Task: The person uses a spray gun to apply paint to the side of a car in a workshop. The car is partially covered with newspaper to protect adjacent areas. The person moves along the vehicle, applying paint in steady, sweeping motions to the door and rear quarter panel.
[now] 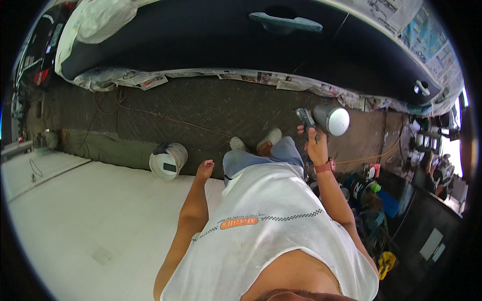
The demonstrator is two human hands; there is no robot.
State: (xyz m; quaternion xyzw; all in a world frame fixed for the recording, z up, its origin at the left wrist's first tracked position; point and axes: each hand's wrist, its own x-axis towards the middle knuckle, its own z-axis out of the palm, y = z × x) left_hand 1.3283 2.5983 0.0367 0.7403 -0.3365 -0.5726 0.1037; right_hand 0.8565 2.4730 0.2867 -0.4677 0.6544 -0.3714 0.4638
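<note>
Grasping a spray gun (305,116) with a grey cup (330,120) in the curled fingers of the right hand (315,148), near the dark car panel (201,42) but apart from it. Seemingly holding nothing in the left hand (204,170), with fingers released and loosely bent. Already masked along the lower edge with newspaper (246,76); apparently dark across the panel's face, but impossible to judge as finished or awaiting more coating.

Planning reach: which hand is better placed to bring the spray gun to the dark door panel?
Probably the right hand: it grips the spray gun and looks nearer the dark door panel. The left hand holds nothing visible, farther back near the bucket.
</note>
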